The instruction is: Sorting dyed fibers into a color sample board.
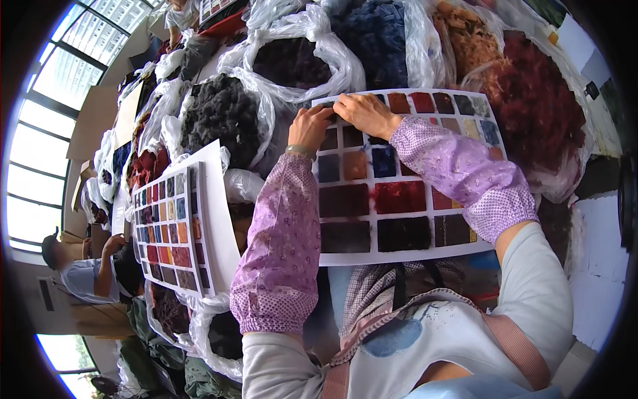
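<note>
A white sample sheet point(372, 218) lies before me, covered with rows of square and rectangular fibre patches in black, brown, red, blue and orange. At its upper left corner, my left hand point(310, 129) has its fingertips pinched together over a dark patch. Beside it, my right hand point(367, 113) reaches across the sheet, its fingers bent down at the same spot. The fingertips of both hands nearly meet. Whatever lies between them is too small and too covered to make out. Purple patterned sleeve covers are on both my forearms.
More sample sheets point(216, 199) stand stacked and tilted to the left. Plastic bags of loose fibre surround the work: dark grey point(222, 120), blue point(375, 43), orange point(468, 40) and dark red point(535, 106). A person in a cap point(90, 272) is at far left; another is at the top.
</note>
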Available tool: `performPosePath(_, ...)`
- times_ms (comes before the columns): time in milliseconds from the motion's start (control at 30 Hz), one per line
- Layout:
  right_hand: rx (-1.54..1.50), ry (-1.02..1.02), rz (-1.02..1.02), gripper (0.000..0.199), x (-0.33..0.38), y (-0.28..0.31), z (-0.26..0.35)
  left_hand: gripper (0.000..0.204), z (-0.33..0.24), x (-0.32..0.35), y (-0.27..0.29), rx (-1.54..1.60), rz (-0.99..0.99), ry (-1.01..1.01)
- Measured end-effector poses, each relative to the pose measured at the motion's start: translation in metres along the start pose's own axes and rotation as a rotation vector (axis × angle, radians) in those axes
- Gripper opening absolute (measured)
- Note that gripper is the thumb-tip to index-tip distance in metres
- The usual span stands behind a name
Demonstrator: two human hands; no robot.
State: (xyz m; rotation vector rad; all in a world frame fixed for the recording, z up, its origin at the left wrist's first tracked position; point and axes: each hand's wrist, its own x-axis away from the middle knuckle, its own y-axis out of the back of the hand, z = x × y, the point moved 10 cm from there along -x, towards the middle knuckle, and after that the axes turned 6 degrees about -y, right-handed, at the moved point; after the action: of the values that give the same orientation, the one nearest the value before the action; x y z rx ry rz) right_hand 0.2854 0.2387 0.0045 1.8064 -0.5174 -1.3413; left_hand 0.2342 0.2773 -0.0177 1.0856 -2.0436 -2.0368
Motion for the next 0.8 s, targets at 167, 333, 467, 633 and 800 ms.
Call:
performPosePath(167,-0.236,-0.006,0.026,0.005,0.005,0.048,0.019,0.02,-0.004,0.009,0.003,-0.135,0.057,-0.232)
performPosePath(333,-0.123,0.088,0.106,0.004,0.027,0.037,0.045,0.008,-0.006,-0.007,0.015,-0.034,0.01,-0.214)
performPosePath(467,-0.087,0.098,0.064,0.002,0.027,0.021,0.042,0.008,-0.02,0.003,0.04,0.027,-0.02,-0.207)
performPosePath(633,-0.614,-0.097,0.323,0.017,0.03,-0.003,0.019,0.009,-0.032,0.039,0.021,-0.053,0.097,-0.252)
performPosePath(800,-0.574,-0.305,0.241,0.024,0.03,0.002,-0.012,0.004,-0.034,0.037,0.017,0.072,0.141,-0.161)
